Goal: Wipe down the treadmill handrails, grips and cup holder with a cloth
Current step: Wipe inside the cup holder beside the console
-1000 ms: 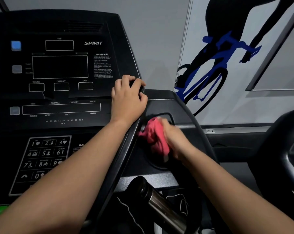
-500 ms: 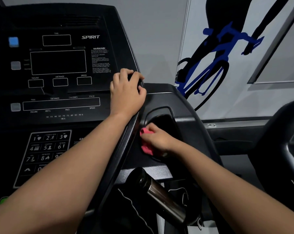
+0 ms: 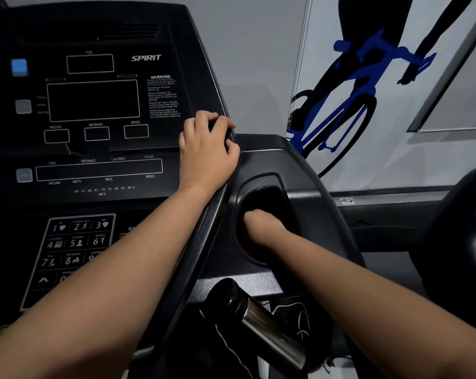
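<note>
My left hand (image 3: 206,151) grips the right edge of the black treadmill console (image 3: 94,170), fingers curled over the rim. My right hand (image 3: 261,227) is pushed down into the oval cup holder (image 3: 284,187) just right of the console. Its fingers point down into the dark well and are mostly hidden. The pink cloth it carried is out of sight beneath the hand. A black and metal handrail grip (image 3: 264,326) juts out below the cup holder.
A number keypad (image 3: 72,247) sits on the console's lower left. Another dark machine's curved frame (image 3: 466,231) stands at the right. A wall panel with a blue cyclist graphic (image 3: 354,99) is behind.
My right hand went from the cup holder's near rim down into the well, taking the pink cloth out of view. My left hand kept its hold on the console edge.
</note>
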